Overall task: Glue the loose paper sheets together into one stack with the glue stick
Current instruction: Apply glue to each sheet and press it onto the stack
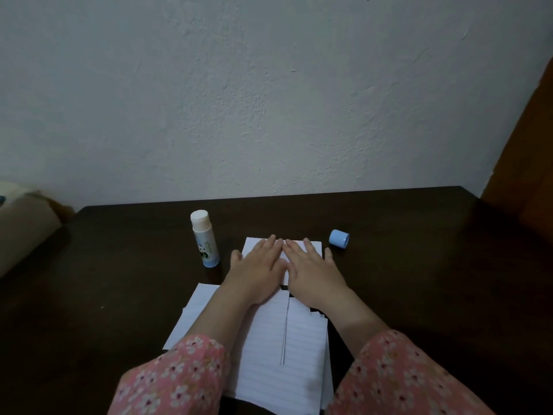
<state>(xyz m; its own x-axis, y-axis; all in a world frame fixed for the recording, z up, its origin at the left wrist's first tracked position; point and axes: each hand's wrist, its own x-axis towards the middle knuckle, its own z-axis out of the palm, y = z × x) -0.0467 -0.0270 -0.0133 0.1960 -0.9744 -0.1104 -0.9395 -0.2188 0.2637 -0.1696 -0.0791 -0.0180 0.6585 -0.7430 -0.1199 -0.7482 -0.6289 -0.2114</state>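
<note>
Glue stick [204, 238]: upright, uncapped, long axis vertical, left of the papers.
Cap [339, 239]: on its side, right.
Small sheet [314, 247]: flat on the table [419, 265].
Left hand [257, 265]: fingers straight, pressed flat on the sheet.
Right hand [311, 269]: likewise.
Loose sheets [281, 354]: under the forearms.

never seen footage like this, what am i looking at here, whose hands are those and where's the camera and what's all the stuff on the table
There is no machine here. A person wears a camera on the head, so the single picture looks forward and down at their own arms in pink flowered sleeves. The left hand and right hand lie flat side by side, fingers straight, pressing on a small sheet of paper. Neither hand grips anything. Nearer the person lies a loose pile of lined sheets. All this rests on a dark table against a pale wall. Left of the hands a glue stick stands upright with its cap off; the blue cap lies on its side to the right.
</note>
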